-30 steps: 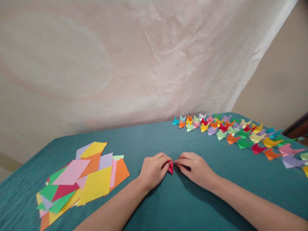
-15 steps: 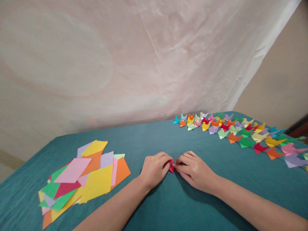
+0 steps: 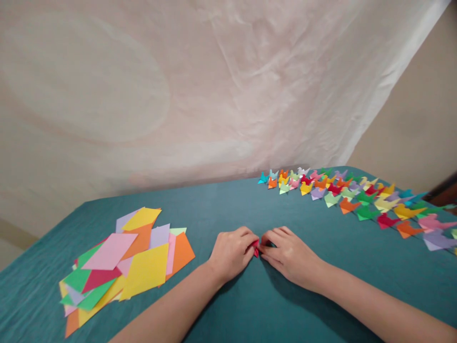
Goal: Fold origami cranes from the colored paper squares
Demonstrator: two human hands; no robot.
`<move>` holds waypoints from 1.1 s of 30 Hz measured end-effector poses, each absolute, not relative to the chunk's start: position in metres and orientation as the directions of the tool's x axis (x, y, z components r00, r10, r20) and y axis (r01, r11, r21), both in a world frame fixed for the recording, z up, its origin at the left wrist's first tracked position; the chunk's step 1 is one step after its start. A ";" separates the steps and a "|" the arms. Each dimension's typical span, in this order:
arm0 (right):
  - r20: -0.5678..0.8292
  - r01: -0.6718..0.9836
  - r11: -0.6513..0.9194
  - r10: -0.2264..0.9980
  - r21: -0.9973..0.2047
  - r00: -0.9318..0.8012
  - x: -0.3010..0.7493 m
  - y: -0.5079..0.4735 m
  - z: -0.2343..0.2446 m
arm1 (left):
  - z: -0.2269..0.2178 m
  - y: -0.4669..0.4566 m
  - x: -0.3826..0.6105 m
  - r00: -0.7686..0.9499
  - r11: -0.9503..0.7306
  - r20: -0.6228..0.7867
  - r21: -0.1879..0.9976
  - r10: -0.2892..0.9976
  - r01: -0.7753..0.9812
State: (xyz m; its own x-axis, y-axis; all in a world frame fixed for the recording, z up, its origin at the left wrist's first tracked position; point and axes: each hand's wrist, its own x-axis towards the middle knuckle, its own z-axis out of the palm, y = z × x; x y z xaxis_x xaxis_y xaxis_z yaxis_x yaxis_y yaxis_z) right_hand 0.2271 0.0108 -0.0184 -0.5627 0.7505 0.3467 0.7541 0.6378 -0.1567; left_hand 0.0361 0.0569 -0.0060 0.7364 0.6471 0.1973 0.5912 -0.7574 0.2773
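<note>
The red paper (image 3: 256, 251), small and folded, lies between the two hands near the middle of the cloth (image 3: 228, 314); the left hand (image 3: 233, 250) pinches it between thumb and fingers, hiding most of it, so that only a narrow strip and a point toward the wearer show; the right hand (image 3: 289, 255) has its fingertips drawn together at the paper's right edge, though whether they grip it or merely touch it I cannot tell; it should weigh next to nothing, with folded layers stiffer than a single sheet, yet easy to crease in the wrong place, crush or tear; it is probably not very slippery, but so small that only fingertips suit it; the best hold is likely a light pinch across the thick folded layers, leaving the thin point free, since that would bend first; the loose sheets (image 3: 146, 269) lie in a heap on the left, the paper birds (image 3: 384, 204) in rows on the right, both well apart from it.
</note>
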 end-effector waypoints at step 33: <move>0.086 0.777 0.618 0.786 -0.121 -0.612 0.228 -0.007 0.010 | 0.003 0.053 0.040 0.811 -0.823 0.139 0.106 0.568 0.558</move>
